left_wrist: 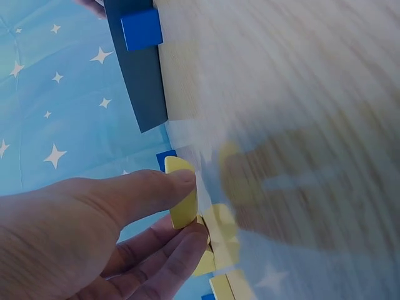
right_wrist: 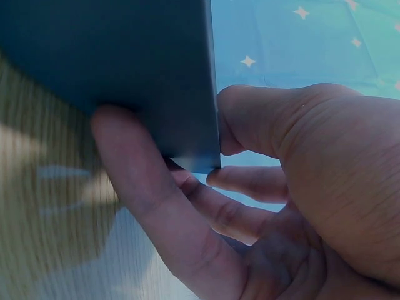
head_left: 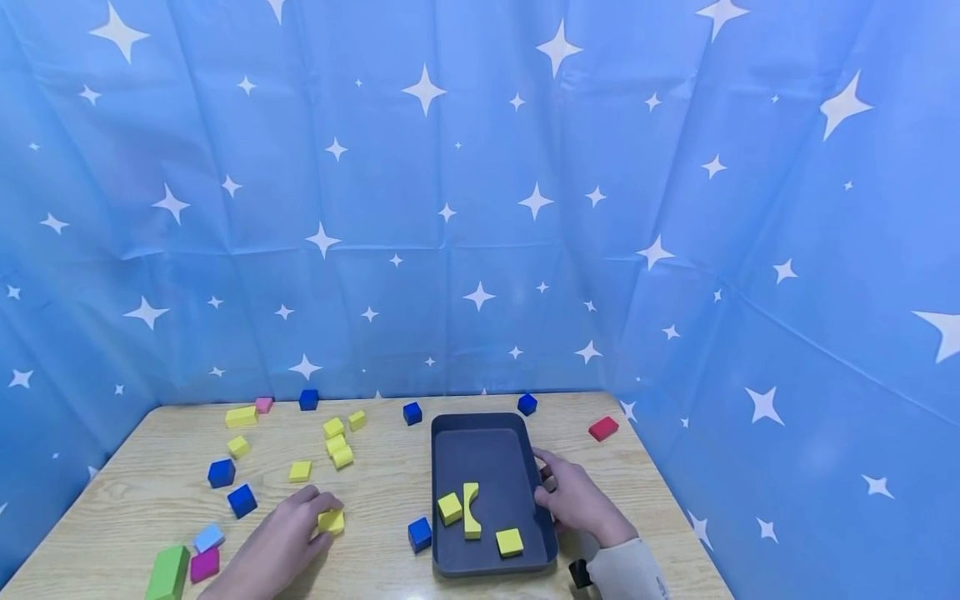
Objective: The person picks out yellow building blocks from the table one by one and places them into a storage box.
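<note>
A curtained-off booth, home or lab I can't tell: starry blue sheeting (head_left: 420,208) hangs behind and beside the wood-grain table (head_left: 382,508).

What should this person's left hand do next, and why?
Probably carry the yellow block sideways to just above the tray. The left hand pinches it over the table, outside the tray, where three yellow pieces lie, and the right hand touches the tray's side, perhaps steadying it.
</note>
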Action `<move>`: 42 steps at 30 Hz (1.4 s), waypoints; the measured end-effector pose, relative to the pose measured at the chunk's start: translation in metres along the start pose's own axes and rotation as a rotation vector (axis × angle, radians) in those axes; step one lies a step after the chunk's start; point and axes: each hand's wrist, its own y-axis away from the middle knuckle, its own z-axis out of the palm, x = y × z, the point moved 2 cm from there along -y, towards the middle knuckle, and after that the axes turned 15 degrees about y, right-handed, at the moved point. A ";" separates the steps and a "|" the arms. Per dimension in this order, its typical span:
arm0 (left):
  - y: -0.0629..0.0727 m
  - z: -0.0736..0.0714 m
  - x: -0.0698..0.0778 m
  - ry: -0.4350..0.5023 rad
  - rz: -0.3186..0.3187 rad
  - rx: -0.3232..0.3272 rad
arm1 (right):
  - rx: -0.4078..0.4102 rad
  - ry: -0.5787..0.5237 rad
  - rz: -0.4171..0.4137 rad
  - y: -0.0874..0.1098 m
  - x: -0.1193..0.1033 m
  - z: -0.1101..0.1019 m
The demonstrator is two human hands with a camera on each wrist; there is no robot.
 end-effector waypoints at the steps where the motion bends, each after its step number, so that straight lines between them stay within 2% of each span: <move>1: 0.000 0.000 0.001 -0.006 0.009 0.003 | 0.000 0.002 -0.001 0.000 0.000 0.000; 14: -0.003 -0.002 0.013 0.005 0.006 0.018 | -0.001 -0.005 0.003 0.000 -0.001 -0.001; 26: -0.007 0.001 0.028 0.050 0.068 0.056 | 0.000 -0.010 0.000 0.001 0.000 0.000; 32: -0.012 0.006 0.038 0.084 0.101 0.077 | -0.005 -0.005 -0.002 0.001 0.001 -0.001; 39: -0.020 0.013 0.052 0.079 0.126 0.090 | -0.014 -0.001 -0.012 0.000 0.001 -0.001; 42: -0.022 0.016 0.058 0.087 0.157 0.097 | -0.016 0.000 -0.005 0.000 0.001 -0.001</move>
